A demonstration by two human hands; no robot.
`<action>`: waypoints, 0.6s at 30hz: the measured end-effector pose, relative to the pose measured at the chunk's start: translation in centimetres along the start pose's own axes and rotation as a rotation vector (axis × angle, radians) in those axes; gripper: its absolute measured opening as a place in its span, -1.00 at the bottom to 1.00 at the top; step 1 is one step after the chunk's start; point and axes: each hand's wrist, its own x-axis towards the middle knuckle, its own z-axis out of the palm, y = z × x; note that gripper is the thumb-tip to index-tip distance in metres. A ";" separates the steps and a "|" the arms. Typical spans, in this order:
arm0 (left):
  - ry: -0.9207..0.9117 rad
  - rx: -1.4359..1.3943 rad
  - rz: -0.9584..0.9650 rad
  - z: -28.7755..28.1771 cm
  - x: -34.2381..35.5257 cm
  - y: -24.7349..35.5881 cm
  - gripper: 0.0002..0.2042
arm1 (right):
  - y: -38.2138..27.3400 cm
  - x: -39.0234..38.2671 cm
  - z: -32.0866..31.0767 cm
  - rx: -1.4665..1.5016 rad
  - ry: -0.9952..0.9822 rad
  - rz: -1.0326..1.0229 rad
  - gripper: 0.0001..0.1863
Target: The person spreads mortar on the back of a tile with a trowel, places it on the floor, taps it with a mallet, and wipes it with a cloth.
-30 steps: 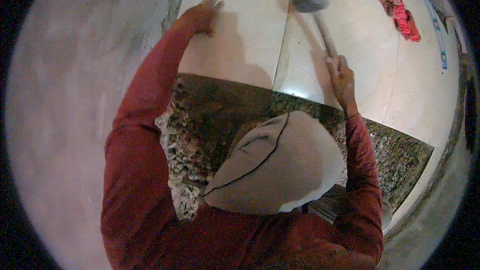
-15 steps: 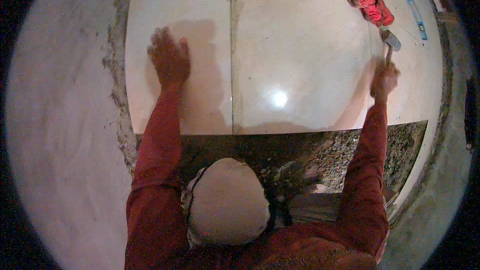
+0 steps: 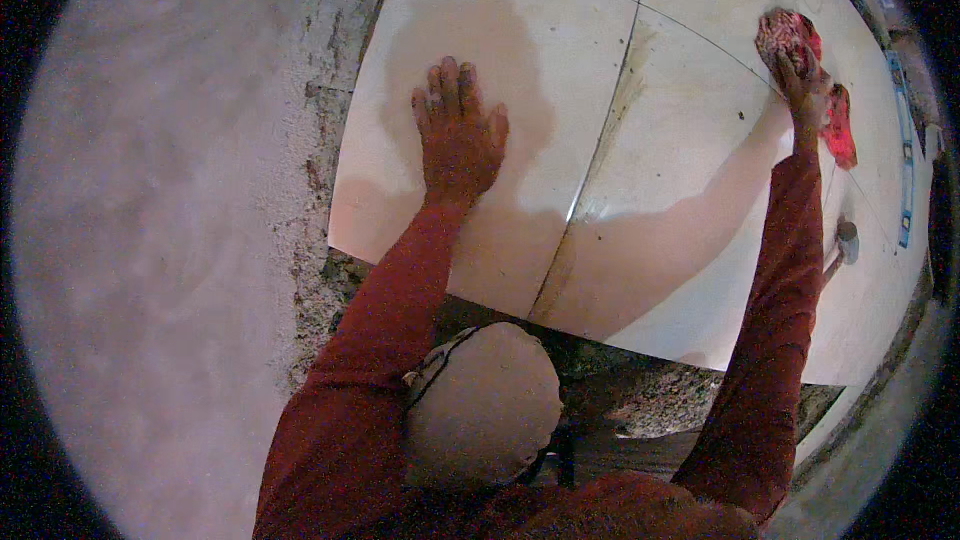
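Clutched in the right hand (image 3: 803, 90) at upper right is a red patterned cloth (image 3: 787, 32), while the left hand (image 3: 460, 140) spreads open over 1 pale floor tile (image 3: 560, 100).

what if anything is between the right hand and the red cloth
Nothing visible: the right hand overlaps the red cloth and appears to touch its bunched part. The mallet lies beside the right forearm, and the blue level farther right; neither stands between.

Red patterned cloth (image 3: 789, 36), crumpled, apparently under right hand (image 3: 805, 90); pale glossy tile (image 3: 552, 145), flat, below left hand (image 3: 460, 135).
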 end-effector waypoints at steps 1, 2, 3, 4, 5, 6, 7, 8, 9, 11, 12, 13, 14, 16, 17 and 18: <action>-0.011 0.004 -0.021 -0.3 -0.2 -0.4 -0.35 | -4.7 2.6 -2.3 0.171 -0.060 0.178 -0.40; -0.017 -0.006 -0.033 -0.5 -0.3 -0.4 -0.36 | -8.7 4.9 -5.5 0.312 -0.097 0.370 -0.35; -0.013 -0.022 -0.022 -0.5 -0.1 -0.2 -0.35 | -11.1 6.6 -5.6 0.342 -0.032 0.295 -0.31; -0.014 -0.021 -0.032 -0.4 -0.4 -0.5 -0.35 | -16.6 9.1 -10.5 0.327 -0.178 0.363 -0.32; -0.006 -0.040 -0.015 -0.3 0.0 -0.3 -0.34 | -18.6 10.4 -9.4 0.380 0.036 0.226 -0.35; -0.005 -0.055 -0.019 0.0 0.1 -0.4 -0.32 | -22.9 12.3 -10.6 0.321 0.010 0.208 -0.38; -0.018 -0.055 -0.031 -0.1 -0.1 -0.6 -0.32 | -27.0 13.8 -12.1 0.408 0.099 0.116 -0.39; -0.029 -0.060 -0.039 -0.3 0.0 -0.7 -0.31 | -31.1 15.7 -15.4 0.456 -0.036 0.120 -0.40; -0.038 -0.074 -0.034 -0.5 0.2 -0.6 -0.31 | -34.0 16.9 -16.2 0.417 0.116 0.044 -0.43; -0.071 -0.133 -0.020 -0.8 1.2 -0.2 -0.31 | -38.5 20.9 -11.3 0.775 0.522 -0.157 -0.56; -0.066 -0.141 -0.034 -0.6 0.8 -0.7 -0.31 | -41.7 23.2 -12.8 0.940 0.446 -0.233 -0.48; -0.060 -0.155 -0.044 -0.4 0.4 -1.0 -0.31 | -43.2 24.9 -17.6 0.958 0.161 -0.267 -0.48; -0.050 -0.132 -0.057 -0.3 -0.1 -1.1 -0.31 | -44.8 25.9 -22.2 0.960 -0.125 -0.298 -0.47; -0.004 -0.100 -0.029 -0.2 0.5 -0.8 -0.32 | -49.6 27.3 -21.8 0.919 0.034 -0.174 -0.47; 0.008 -0.081 -0.015 -0.2 0.7 -0.9 -0.32 | -51.9 27.8 -20.8 0.897 0.110 -0.113 -0.46; 0.015 -0.070 -0.004 0.2 0.5 -1.0 -0.33 | -53.1 28.0 -20.0 0.868 0.176 -0.055 -0.46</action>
